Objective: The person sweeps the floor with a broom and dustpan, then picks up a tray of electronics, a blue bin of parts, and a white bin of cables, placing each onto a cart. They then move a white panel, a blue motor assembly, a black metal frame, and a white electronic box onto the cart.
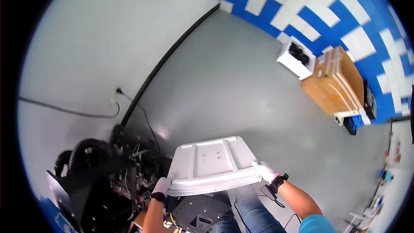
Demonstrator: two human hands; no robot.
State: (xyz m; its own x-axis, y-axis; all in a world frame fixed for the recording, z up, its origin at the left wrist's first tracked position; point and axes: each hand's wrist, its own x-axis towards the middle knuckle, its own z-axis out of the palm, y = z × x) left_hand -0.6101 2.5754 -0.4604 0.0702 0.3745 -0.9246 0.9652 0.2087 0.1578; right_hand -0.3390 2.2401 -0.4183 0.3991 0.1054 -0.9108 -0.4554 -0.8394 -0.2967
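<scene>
A white panel [213,164] with rounded corners, raised ribs and a few small fittings in its middle section is held out in front of my body. My left hand [163,185], in a white glove, grips its left edge near the lower corner. On the opposite side my right hand [265,171], also gloved, is closed around the right edge. Both wrists wear black bands. Below the panel, a dark metal plate [199,212] with holes and cutouts sits above my legs. The fingers behind the panel are hidden.
Black machinery [129,177] with wiring and a corrugated hose [88,142] stands close on my left. A power cable [146,118] runs down from a wall socket. Across the grey floor [215,82] are a cardboard box [330,86] and a white bin [297,65] holding black items.
</scene>
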